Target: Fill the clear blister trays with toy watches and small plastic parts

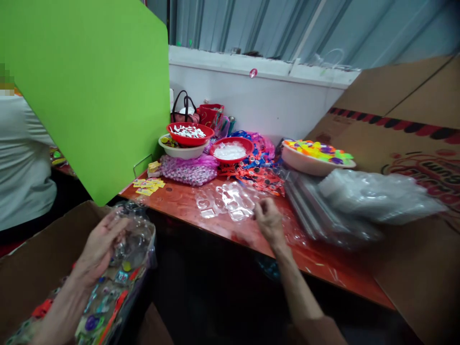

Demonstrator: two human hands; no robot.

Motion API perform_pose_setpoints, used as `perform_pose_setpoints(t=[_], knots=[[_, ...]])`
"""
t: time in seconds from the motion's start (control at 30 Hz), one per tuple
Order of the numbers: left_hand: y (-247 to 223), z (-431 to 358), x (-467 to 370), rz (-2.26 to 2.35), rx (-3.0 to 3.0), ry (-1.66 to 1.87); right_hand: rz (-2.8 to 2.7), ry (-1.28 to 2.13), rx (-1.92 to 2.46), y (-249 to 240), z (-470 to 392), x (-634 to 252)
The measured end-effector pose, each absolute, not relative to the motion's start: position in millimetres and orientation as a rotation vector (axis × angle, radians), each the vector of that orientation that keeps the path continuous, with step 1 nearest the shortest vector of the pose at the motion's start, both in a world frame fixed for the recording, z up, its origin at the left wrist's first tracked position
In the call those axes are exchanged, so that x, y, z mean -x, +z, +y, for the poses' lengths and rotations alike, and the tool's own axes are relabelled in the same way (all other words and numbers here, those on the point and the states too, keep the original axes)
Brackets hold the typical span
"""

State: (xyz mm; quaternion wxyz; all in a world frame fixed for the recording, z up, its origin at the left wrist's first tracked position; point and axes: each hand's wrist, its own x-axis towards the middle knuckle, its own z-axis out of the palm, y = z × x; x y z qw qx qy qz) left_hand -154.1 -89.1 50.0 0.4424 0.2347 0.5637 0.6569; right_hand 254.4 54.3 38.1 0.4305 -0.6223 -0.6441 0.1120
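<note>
A clear blister tray point(230, 201) lies on the red surface point(323, 261), the right hand point(269, 219) pinching its 3 o'clock edge. At 8 o'clock, the left hand point(98, 247) grasps a filled clear pack point(134, 235) over a cardboard box point(32, 258). Stacked trays point(323, 215) wait at 3 o'clock, toy bowls point(190, 134) at 12. Judging by this, packing is underway; loading the empty tray calls for a steady grip.

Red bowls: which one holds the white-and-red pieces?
The red bowl stacked on the white bowl, nearest the green board. The other red bowl, to its right, holds plain whitish contents.
</note>
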Motion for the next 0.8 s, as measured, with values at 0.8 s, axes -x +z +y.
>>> perform_pose_setpoints(t=[0.8], knots=[[32.9, -15.1, 49.9, 1.862, -2.356, 1.079, -2.068, 0.510, 0.882, 14.5, 54.2, -122.3]])
